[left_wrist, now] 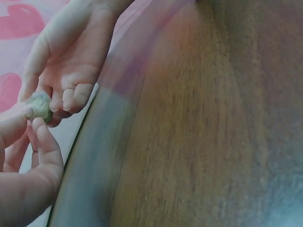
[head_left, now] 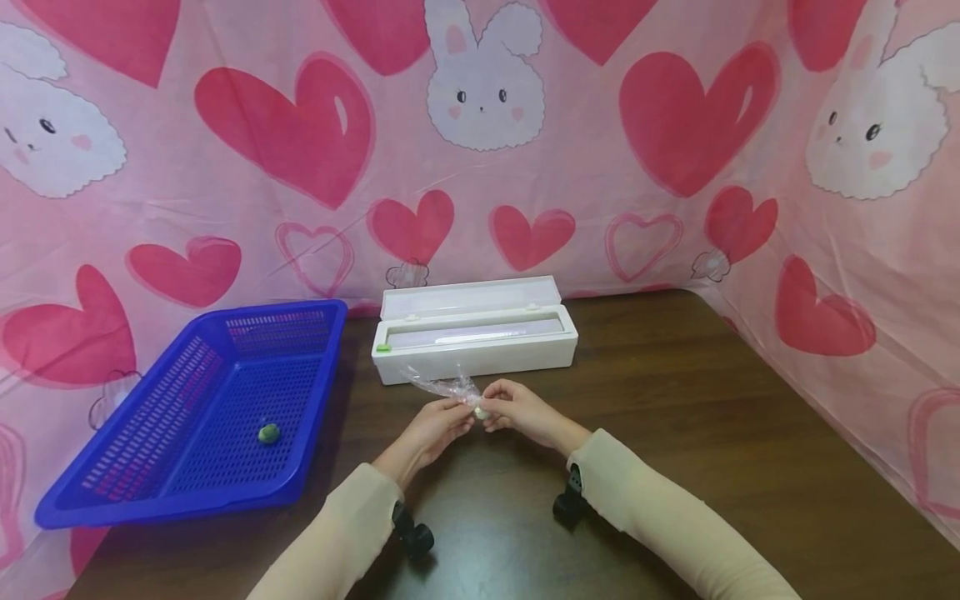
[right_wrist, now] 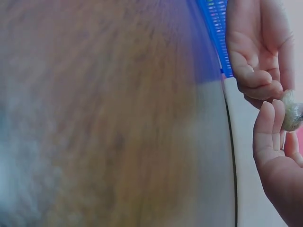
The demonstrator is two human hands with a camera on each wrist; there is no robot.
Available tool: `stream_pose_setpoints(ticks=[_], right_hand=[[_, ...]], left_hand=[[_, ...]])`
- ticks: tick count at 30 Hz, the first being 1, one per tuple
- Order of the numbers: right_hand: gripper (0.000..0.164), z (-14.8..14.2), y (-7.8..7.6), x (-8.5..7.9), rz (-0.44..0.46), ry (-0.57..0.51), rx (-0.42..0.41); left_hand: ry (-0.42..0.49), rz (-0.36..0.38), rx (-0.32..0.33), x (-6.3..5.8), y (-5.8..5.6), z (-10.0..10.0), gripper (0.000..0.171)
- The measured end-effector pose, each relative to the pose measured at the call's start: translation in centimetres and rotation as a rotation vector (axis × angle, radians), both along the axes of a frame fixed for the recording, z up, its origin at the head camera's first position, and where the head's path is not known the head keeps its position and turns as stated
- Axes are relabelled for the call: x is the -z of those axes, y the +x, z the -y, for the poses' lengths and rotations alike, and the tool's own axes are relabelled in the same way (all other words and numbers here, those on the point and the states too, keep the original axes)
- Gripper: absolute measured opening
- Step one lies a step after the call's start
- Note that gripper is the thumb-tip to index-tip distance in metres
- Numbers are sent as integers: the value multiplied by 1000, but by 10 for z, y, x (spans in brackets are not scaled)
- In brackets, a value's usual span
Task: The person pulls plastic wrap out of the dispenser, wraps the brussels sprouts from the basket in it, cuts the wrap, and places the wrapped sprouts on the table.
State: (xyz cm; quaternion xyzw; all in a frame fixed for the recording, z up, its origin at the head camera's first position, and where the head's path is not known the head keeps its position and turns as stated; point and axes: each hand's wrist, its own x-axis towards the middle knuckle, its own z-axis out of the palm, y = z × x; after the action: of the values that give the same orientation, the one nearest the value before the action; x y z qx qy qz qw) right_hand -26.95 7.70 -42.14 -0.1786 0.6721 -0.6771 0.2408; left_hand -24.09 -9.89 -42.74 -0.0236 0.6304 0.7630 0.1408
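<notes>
Head view, main record: hands, two, bare, meeting fingertip to fingertip above a brown wood-grain desk point(head_left: 675, 400). Left hand point(head_left: 435, 427), one: thumb and fingers pinching a small film-covered green ball point(left_wrist: 40, 106). Right hand point(head_left: 522, 410), one: thumb and fingers pinching the same ball from the opposite side, its other fingers curled in. The ball is held between the two sets of fingertips, just in front of the white box; how far round it the covering goes cannot be told. Clear film point(head_left: 450, 385), one crumpled length, rising from the fingertips and trailing to the left across the box's front. White box point(head_left: 480, 358), one, long, rectangular, near the desk's back edge; its hinged lid point(head_left: 472, 297), one, stands raised at the rear, and a pale, glossy surface shows in the long opening. Green tab point(head_left: 383, 347), one, at the box's left end. Blue basket point(head_left: 225, 502), one, slotted plastic, on the left side. Second green ball point(head_left: 268, 433), one, resting on the basket floor toward its near right corner. Sleeves point(head_left: 337, 525), two, cream; black wrist devices point(head_left: 412, 533), two, one at each cuff. Pink backdrop point(head_left: 585, 125), printed with red hearts and white rabbit heads point(head_left: 487, 92), three of the latter in sight.
</notes>
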Motion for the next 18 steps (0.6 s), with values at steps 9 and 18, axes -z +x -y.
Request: stream_pose_setpoints(ticks=[9, 18], right_hand=[[28, -1, 1, -3, 22, -19, 7], [31, 0, 1, 0, 65, -56, -32]], left_hand=[[-14, -48, -3, -1, -2, -2, 28], [-38, -82, -104, 1, -1, -6, 30]])
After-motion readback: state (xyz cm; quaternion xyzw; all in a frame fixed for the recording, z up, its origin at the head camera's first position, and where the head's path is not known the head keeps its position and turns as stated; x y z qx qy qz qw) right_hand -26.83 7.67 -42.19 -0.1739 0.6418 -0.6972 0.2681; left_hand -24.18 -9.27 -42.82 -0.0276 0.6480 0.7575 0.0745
